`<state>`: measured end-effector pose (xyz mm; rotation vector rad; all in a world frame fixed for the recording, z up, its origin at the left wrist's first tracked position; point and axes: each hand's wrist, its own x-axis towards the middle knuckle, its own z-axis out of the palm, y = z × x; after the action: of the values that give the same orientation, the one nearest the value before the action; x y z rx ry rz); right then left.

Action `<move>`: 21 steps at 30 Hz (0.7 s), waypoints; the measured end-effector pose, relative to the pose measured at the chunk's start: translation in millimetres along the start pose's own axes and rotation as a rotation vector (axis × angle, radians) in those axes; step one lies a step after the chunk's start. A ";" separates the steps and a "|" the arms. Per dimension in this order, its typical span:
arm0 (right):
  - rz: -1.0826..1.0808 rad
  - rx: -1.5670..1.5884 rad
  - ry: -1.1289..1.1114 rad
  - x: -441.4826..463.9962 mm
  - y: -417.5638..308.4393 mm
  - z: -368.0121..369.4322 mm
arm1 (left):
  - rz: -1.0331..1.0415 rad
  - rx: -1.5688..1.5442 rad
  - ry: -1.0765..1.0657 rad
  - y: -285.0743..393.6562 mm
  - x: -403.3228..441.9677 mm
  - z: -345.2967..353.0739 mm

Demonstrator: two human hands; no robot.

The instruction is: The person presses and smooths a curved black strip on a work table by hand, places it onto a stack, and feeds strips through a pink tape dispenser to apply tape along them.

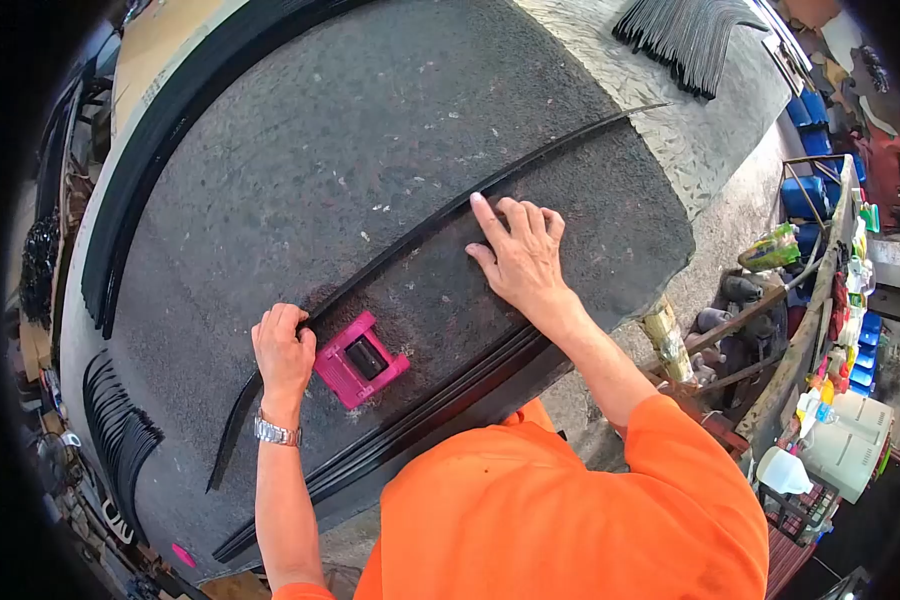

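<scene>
Black strip (395, 252) lay clamped in the left hand (284, 350). Fingers apart, the right hand (525, 262) pressed with 1; uneven pressure risked a kink.

The T-shirt (570, 510) is plain bright orange. The strips (400, 245) are black, the small block (360, 360) magenta with a black centre. The desk (270, 190) is dark grey flecked with pale specks, and the wristwatch (277, 430) silver. Some bins (810, 199) are blue.
</scene>
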<state>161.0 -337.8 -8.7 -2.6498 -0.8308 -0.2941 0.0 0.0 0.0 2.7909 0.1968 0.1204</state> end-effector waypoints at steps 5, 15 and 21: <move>-0.087 0.108 -0.033 -1.9 -29.4 2.9 | 0.014 0.025 -0.002 1.0 1.0 -2.1; -0.102 0.126 -0.119 -25.3 -33.4 -2.0 | 0.051 0.138 0.040 -10.5 -13.5 -7.5; -0.122 0.125 -0.124 -21.7 -39.2 0.6 | 0.052 0.168 0.039 -7.6 -13.7 -6.7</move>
<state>120.7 -318.5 -5.3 -2.5261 -1.0179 -0.1049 -15.2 7.2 2.9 2.9639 0.1495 0.1785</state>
